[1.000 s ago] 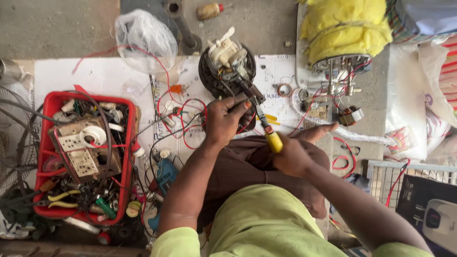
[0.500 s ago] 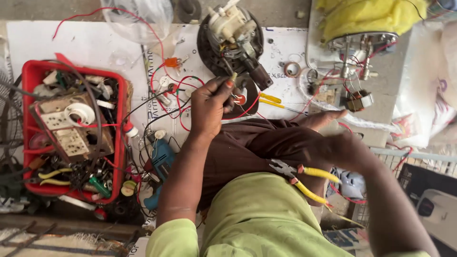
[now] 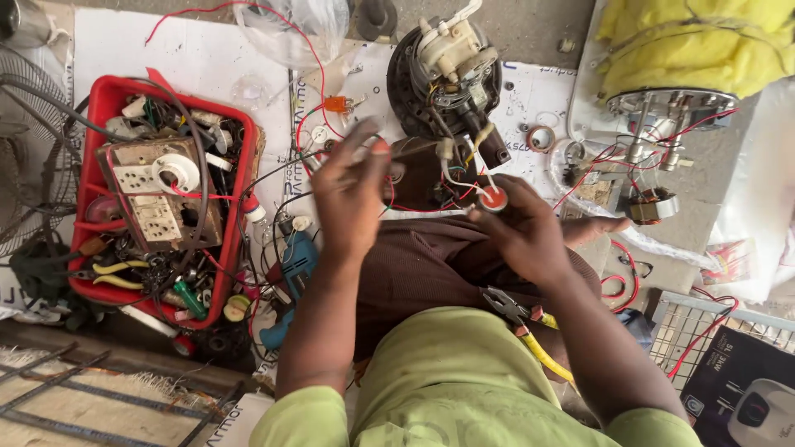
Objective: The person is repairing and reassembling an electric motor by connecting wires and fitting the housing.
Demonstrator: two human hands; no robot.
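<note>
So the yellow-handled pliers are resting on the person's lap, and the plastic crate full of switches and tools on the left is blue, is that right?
Not quite. The head view shows the plastic crate of switches and tools on the left is red, not blue. The rest stands: the yellow-handled pliers rest on the person's lap, beside the right forearm.

Concrete floor (image 3: pixel 538 29) with a white sheet (image 3: pixel 166 58) spread on it; red crate (image 3: pixel 103 99) of parts at 9 o'clock, black motor (image 3: pixel 414 83) at 12, fan guard (image 3: pixel 25 165) far left.
</note>
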